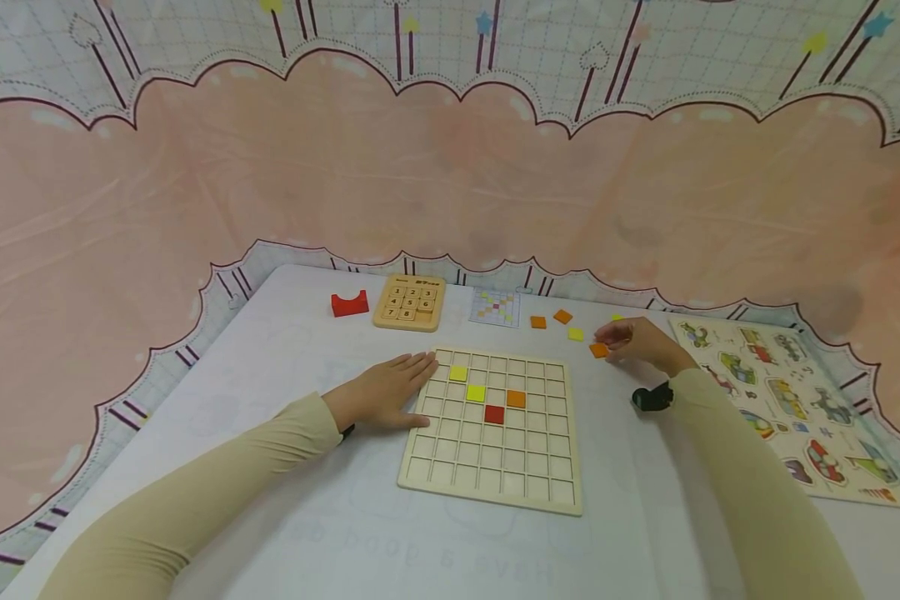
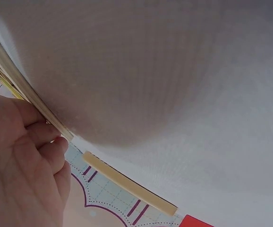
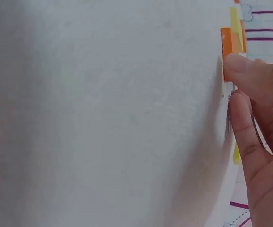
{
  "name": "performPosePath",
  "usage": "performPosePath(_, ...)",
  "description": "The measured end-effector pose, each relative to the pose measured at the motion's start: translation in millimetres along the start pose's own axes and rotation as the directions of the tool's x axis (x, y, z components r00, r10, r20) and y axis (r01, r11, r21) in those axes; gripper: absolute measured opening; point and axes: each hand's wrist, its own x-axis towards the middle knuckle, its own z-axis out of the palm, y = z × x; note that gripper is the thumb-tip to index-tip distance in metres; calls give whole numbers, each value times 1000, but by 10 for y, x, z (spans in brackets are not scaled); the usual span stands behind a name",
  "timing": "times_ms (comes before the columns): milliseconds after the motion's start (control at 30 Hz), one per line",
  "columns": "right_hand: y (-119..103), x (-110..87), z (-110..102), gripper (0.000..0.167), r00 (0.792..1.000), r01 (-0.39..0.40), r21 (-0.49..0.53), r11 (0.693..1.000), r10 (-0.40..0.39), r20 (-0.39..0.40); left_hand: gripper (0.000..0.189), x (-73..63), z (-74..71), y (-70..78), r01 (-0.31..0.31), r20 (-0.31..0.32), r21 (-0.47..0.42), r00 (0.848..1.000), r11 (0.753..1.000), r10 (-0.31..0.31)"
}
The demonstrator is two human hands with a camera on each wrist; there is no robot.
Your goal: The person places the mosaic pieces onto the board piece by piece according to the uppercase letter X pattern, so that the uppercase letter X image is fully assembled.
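Observation:
A wooden grid board (image 1: 450,475) lies on the table, with two yellow tiles (image 1: 476,393), a red tile (image 1: 494,414) and an orange tile (image 1: 516,399) in its cells. My left hand (image 1: 384,392) rests palm down on the board's left edge, fingers extended and thumb apart. In the left wrist view, the fingers of that left hand (image 2: 28,156) lie along the board's edge (image 2: 37,101). To the right of the board, my right hand (image 1: 637,343) pinches a loose orange tile (image 1: 598,351) at the table surface. The right wrist view has its thumb against that orange tile (image 3: 226,42).
Near my right hand lie loose orange tiles (image 1: 538,322) and yellow tiles (image 1: 575,334). A patterned card (image 1: 495,307), a wooden number puzzle (image 1: 409,302) and a red curved block (image 1: 349,304) sit along the back. At right is a picture board (image 1: 787,400).

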Motion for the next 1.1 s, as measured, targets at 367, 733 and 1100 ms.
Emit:
performPosePath(367, 5, 15, 14, 32, 999, -25, -162, 986, 19, -34, 88, -11, -5, -3, -11, -3, 13, 1000, 1000, 11)
performPosePath(733, 13, -36, 3, 28, 998, 35, -232, 972, -48, -51, 88, -11, -12, 0, -9, 1, 2, 1000, 1000, 9)
performPosePath(1100, -21, -137, 73, 27, 996, 73, -173, 982, -80, -37, 87, -11, -12, -2, -8, -4, -2, 1000, 1000, 8)
